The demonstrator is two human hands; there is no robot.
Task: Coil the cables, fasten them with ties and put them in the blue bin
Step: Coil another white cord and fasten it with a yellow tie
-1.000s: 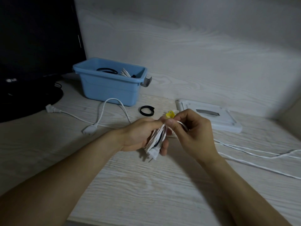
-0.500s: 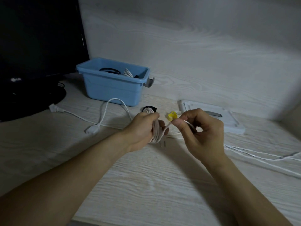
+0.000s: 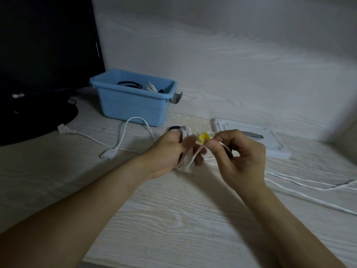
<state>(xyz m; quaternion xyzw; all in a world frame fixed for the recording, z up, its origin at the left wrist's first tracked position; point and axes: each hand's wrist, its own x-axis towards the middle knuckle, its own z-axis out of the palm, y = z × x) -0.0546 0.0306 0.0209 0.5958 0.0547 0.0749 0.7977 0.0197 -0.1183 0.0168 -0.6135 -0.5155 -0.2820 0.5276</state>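
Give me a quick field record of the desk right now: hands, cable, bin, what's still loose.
left hand: grips white cable coil
right hand: pinches the cable strand beside the yellow tie
blue bin: behind the hands, already holds dark and white coils
loose cable: white, uncoiled, in front of the bin
white tray: right of the bin, flat on desk
monitor: far left, dark

Bare tabletop (image 3: pixel 173 219) is lying open below the hands. Toward the blue bin (image 3: pixel 133 105) up-left, a loose white cable (image 3: pixel 123 140) is crossing the way; another cable (image 3: pixel 309 185) is trailing rightward.
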